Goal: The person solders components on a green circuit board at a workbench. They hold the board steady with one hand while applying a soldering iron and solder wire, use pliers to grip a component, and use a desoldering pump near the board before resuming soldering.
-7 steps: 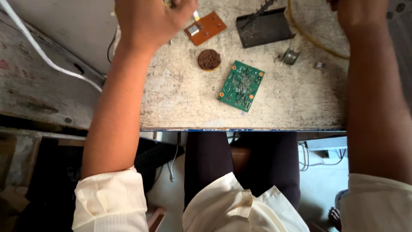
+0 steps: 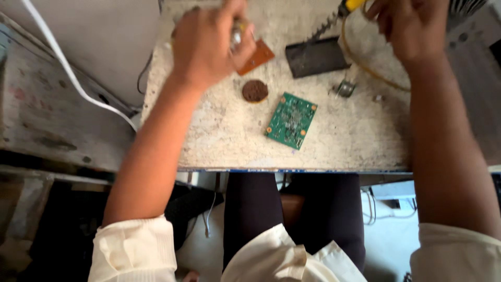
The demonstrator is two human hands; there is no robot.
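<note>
A green circuit board lies flat in the middle of the speckled stone tabletop. My left hand hovers over the table's far left part, fingers closed around a small silvery object. Just beside it lies an orange-brown board, partly hidden by the hand. My right hand is at the far right, with its fingers on the yellow handle of a soldering iron. The iron's tip rests in the coiled spring of a dark stand.
A round brown pad sits left of the green board. A small metal part and a thin yellow wire loop lie near the stand. A white cable runs over the worn bench on the left. My legs are below the table's front edge.
Both hands sit lower in the view than before, and the yellow handle and spring have come into sight. The boards and the pad have not shifted on the table.
</note>
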